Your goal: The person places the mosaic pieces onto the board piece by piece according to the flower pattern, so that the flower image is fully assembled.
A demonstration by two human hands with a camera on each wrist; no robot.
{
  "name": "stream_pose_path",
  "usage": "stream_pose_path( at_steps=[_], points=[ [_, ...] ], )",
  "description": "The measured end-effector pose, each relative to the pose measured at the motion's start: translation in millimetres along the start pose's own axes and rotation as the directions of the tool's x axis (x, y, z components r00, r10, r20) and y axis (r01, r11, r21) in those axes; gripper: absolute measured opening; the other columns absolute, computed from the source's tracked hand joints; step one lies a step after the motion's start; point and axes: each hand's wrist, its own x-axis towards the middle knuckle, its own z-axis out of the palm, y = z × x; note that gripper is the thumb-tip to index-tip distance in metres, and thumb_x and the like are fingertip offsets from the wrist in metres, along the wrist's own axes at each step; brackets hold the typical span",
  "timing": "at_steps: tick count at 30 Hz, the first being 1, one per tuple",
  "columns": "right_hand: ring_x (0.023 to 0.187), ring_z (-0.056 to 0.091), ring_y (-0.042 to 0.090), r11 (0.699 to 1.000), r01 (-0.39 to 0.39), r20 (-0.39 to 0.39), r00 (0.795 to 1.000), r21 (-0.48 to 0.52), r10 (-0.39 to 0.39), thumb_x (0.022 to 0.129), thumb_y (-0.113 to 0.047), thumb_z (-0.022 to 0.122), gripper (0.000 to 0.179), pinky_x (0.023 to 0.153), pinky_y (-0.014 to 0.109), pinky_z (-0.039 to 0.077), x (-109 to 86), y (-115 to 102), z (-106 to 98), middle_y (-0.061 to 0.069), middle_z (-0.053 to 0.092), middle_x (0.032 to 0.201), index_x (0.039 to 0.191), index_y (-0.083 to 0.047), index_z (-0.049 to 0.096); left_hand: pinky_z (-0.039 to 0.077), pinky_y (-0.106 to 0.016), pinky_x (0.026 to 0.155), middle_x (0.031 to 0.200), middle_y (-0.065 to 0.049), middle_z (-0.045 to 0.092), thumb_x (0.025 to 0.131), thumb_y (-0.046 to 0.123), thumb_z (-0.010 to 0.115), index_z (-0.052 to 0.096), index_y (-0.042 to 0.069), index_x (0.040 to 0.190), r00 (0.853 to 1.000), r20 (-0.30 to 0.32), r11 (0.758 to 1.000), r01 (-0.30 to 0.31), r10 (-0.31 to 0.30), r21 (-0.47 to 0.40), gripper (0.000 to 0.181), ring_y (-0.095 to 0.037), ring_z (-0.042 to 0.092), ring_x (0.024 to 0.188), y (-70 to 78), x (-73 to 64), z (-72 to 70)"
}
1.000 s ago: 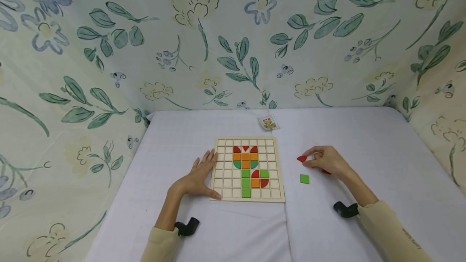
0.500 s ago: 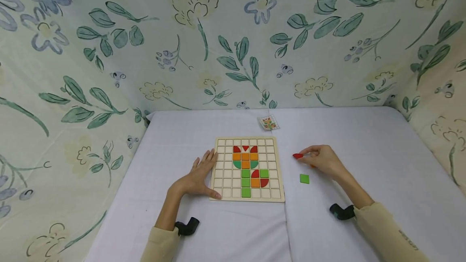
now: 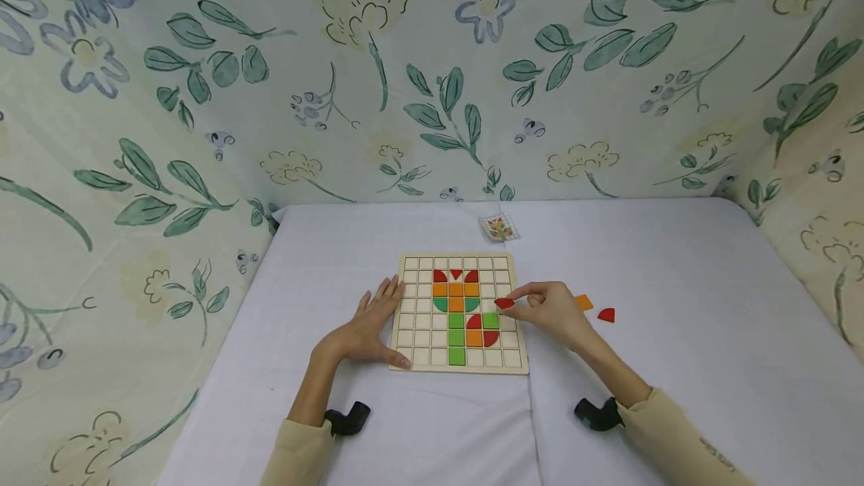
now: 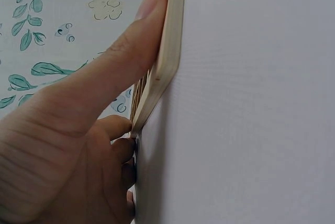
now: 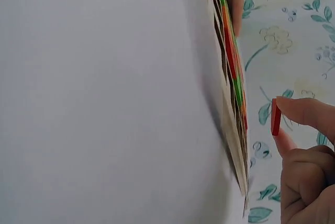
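A wooden grid board [image 3: 421, 357] lies on the table with red, orange and green pieces set in its cells. My left hand [image 3: 367, 332] rests along the board's left edge, fingers spread; in the left wrist view the thumb [image 4: 125, 51] lies on the rim. Over the right part of the board, my right hand [image 3: 550, 313] pinches a red quarter-round piece [image 3: 503, 304] between thumb and finger. The right wrist view shows that red piece [image 5: 276, 116] edge-on, apart from the board.
An orange tile [image 3: 583, 302] and another red quarter-round piece [image 3: 606, 315] lie on the white cloth to the right of my right hand. Behind the board is a small pattern card [image 3: 499, 228]. Floral fabric [image 3: 445, 43] hangs behind the table.
My right hand has moved left with the red piece, from beside the board to over it. The green tile on the cloth is now hidden from view. My left hand has stayed put.
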Motion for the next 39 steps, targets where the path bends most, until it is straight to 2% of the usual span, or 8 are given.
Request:
stream_pose_path(
  at_steps=[4,10,17,24,39],
  points=[
    [0.049,0.028,0.011,1.000,0.025,0.030,0.999,0.015,-0.025,0.083,-0.022,0.086,0.030,0.050,0.022,0.023,-0.9,-14,25,-0.005,0.031,0.054,0.106,-0.004,0.077,-0.007,-0.060,0.131,0.175,-0.011,-0.010,0.068,0.051,0.094,-0.001,0.007,0.166,1.000,0.000,1.000,0.002,-0.002,0.000,0.143,-0.031,-0.013,0.163,0.5,-0.4,-0.7],
    [0.046,0.028,0.010,0.999,0.051,0.051,0.997,0.015,-0.052,0.081,-0.016,0.088,0.022,0.045,0.020,0.022,0.4,-29,59,-0.005,0.032,0.051,0.099,-0.005,0.079,-0.007,-0.060,0.131,0.175,-0.010,-0.009,0.069,0.051,0.094,0.000,0.007,0.166,1.000,0.003,1.000,0.006,-0.006,0.001,0.143,-0.031,-0.013,0.163,-0.2,-0.1,0.2],
    [0.047,0.033,0.009,0.996,0.084,0.027,0.996,-0.036,-0.083,0.079,-0.016,0.089,0.021,0.046,0.020,0.024,6.3,-38,84,-0.005,0.038,0.051,0.092,-0.005,0.078,-0.007,-0.059,0.131,0.175,-0.010,-0.010,0.069,0.051,0.094,0.000,0.007,0.166,1.000,0.005,1.000,0.005,-0.005,0.003,0.142,-0.031,-0.013,0.163,-0.5,-0.4,0.4],
    [0.047,0.033,0.009,0.994,0.085,0.003,0.996,-0.071,-0.085,0.078,-0.017,0.091,0.022,0.045,0.020,0.023,10.0,-43,93,-0.005,0.040,0.052,0.092,-0.005,0.078,-0.007,-0.060,0.131,0.175,-0.011,-0.009,0.070,0.050,0.094,0.001,0.006,0.166,1.000,0.002,1.000,-0.002,0.002,0.007,0.141,-0.032,-0.012,0.163,-0.3,-1.1,-0.5],
    [0.046,0.033,0.007,0.996,0.092,0.001,0.996,-0.018,-0.092,0.081,-0.014,0.088,0.017,0.043,0.019,0.024,14.3,-37,92,-0.005,0.040,0.051,0.095,-0.010,0.080,-0.007,-0.060,0.131,0.175,-0.010,-0.010,0.069,0.051,0.094,0.000,0.007,0.167,1.000,0.002,1.000,0.007,-0.007,0.005,0.142,-0.031,-0.013,0.163,-0.6,0.1,0.0]
  ],
)
